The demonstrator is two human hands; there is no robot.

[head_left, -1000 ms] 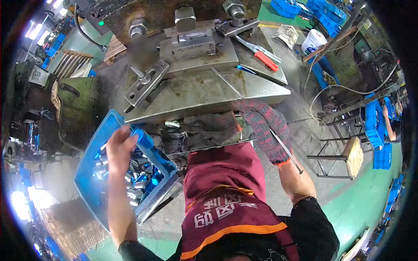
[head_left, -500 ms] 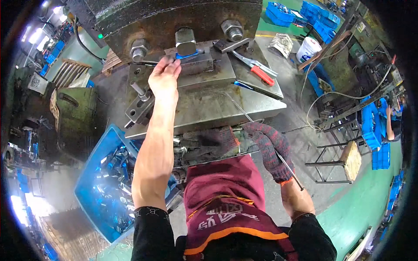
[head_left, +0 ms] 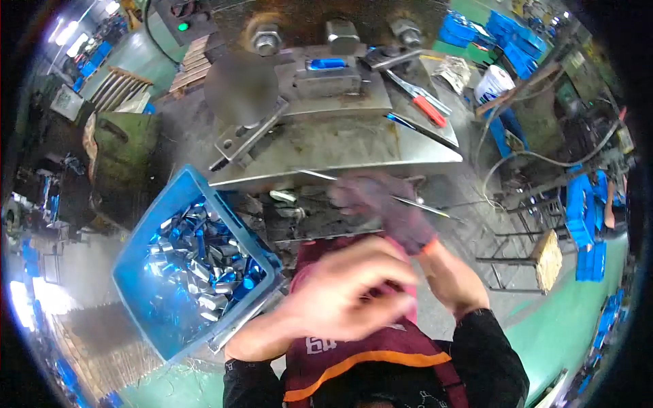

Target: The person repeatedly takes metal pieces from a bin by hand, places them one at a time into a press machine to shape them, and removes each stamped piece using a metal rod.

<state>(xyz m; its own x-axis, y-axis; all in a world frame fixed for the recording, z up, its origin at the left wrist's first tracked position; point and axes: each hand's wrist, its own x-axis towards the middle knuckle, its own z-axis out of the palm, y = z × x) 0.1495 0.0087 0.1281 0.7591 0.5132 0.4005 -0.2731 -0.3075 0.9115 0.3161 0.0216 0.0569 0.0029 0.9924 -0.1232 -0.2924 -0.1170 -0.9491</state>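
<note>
My bare left hand (head_left: 357, 289) is smeared by motion in front of the maroon apron (head_left: 313, 268). Its fingers look curled, and whether they hold anything is hidden. My right hand (head_left: 384, 204), in a dark knitted glove with an orange cuff, is closed around a thin metal rod (head_left: 427, 207), which juts out on both sides. A small blue piece (head_left: 326, 64) lies on the steel die block (head_left: 328, 84) under the middle bolt of the press.
A blue bin (head_left: 139, 309) full of shiny blue and silver metal pieces stands at the left. Red-handled pliers (head_left: 428, 110) lie on the steel plate (head_left: 333, 146), right of the block. A slotted clamp bar (head_left: 248, 136) sits at its left. Farther right are a white bucket (head_left: 494, 85) and a stool (head_left: 546, 262).
My left hand has come back from the die block to the front of the apron, leaving the blue piece there. My gloved right hand has moved left with the rod. The view has shifted.
</note>
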